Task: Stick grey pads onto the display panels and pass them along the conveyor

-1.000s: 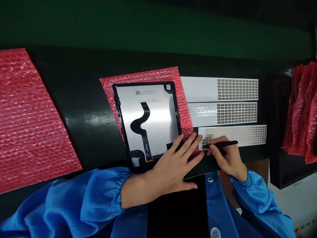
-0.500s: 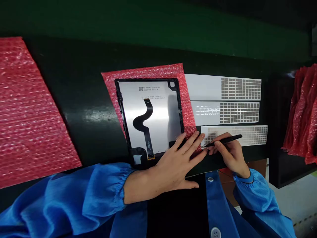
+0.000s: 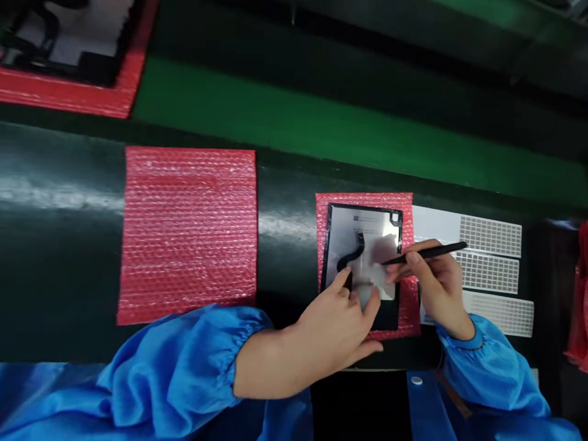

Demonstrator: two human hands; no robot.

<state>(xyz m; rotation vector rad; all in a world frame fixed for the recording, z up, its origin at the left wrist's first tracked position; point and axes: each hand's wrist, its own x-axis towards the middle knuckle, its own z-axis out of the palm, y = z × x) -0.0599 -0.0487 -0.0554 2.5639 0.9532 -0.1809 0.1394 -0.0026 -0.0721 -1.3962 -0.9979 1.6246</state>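
Observation:
A tablet screen panel (image 3: 367, 236) lies face down on a red bubble-wrap sheet (image 3: 404, 300), its silver back and black flex cable (image 3: 350, 257) showing. My left hand (image 3: 342, 318) rests on the panel's near end, fingers spread and pressing it down. My right hand (image 3: 436, 285) grips black tweezers (image 3: 429, 252), whose tip is over the panel's right half. Whether the tip carries anything I cannot make out.
Three white strips of small grey stickers (image 3: 489, 236) lie right of the panel. A larger red bubble-wrap sheet (image 3: 188, 233) lies to the left on the dark belt. A green strip (image 3: 321, 128) runs behind; another panel on red wrap (image 3: 68, 37) lies at the far left.
The view has pulled back and shifted. My right hand moved the tweezers from the nearest sticker strip leftward over the panel. My left hand slid from the panel's corner onto its near end.

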